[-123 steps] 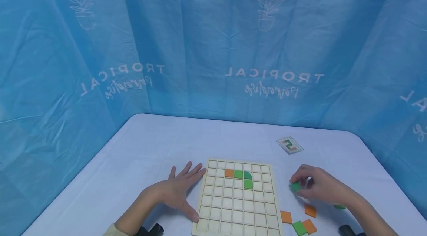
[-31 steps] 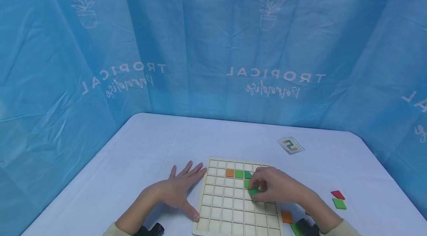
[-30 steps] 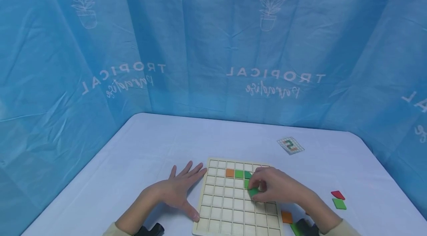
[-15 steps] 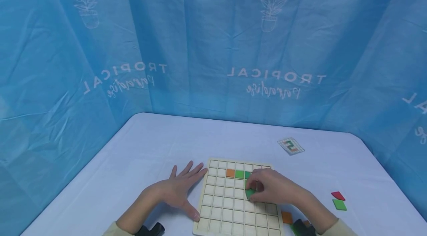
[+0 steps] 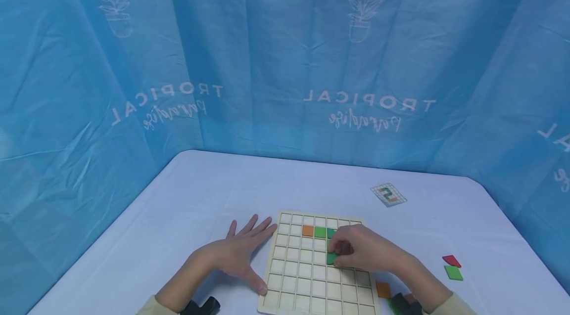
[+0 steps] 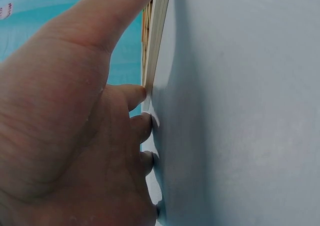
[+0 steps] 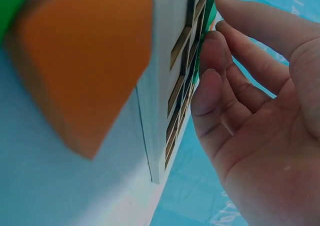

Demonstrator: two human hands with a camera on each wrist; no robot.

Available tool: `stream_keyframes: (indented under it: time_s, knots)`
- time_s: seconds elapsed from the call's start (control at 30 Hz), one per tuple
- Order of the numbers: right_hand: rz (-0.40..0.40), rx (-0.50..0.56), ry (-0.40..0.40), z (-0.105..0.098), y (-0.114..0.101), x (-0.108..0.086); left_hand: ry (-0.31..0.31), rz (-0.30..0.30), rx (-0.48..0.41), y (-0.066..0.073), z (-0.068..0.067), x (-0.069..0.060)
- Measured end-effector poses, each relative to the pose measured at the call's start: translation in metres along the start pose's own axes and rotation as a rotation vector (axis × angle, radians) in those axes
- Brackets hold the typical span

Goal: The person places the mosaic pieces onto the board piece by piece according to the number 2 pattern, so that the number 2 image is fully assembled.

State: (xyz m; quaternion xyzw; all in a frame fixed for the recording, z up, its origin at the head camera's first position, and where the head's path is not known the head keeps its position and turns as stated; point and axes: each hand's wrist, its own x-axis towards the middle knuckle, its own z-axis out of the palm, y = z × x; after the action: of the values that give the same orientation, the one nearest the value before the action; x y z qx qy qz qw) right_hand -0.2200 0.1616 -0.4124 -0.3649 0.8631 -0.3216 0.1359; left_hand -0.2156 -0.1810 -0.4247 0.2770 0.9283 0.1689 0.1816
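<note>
A wooden grid board [image 5: 296, 271] lies on the white table. My left hand [image 5: 236, 255] is spread beside it, thumb and fingertips touching its left edge, as the left wrist view also shows. My right hand [image 5: 367, 249] is over the board's right half, thumb and fingers pinching a dark green tile [image 5: 331, 258] with a rounded corner, down in a cell. Above it, an orange tile [image 5: 308, 230], a green square tile [image 5: 320, 232] and another dark green tile [image 5: 331, 233] sit in one row. The fingers mostly cover the green tile between.
A pattern card [image 5: 388, 195] lies behind the board to the right. Further right are a red tile [image 5: 451, 261] and a green square tile [image 5: 453, 272]. By the board's lower right corner lie an orange tile [image 5: 383, 290] and others, partly under the right wrist's camera.
My right hand has carried the dark green tile from the table at right onto the board, then slightly left, and the tile now lies squarer in its cell. The left hand has stayed put.
</note>
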Motion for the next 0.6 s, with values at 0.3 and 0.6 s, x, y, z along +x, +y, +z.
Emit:
stream_keyframes:
  time_s: [0.3,0.6]
  knots:
    - [0.044,0.047,0.032,-0.009,0.003,-0.010,0.002,0.002,0.002,0.001,-0.001,0.000]
    - [0.065,0.065,0.049,-0.017,0.012,-0.022,0.003,0.019,0.006,0.000,0.000,-0.001]
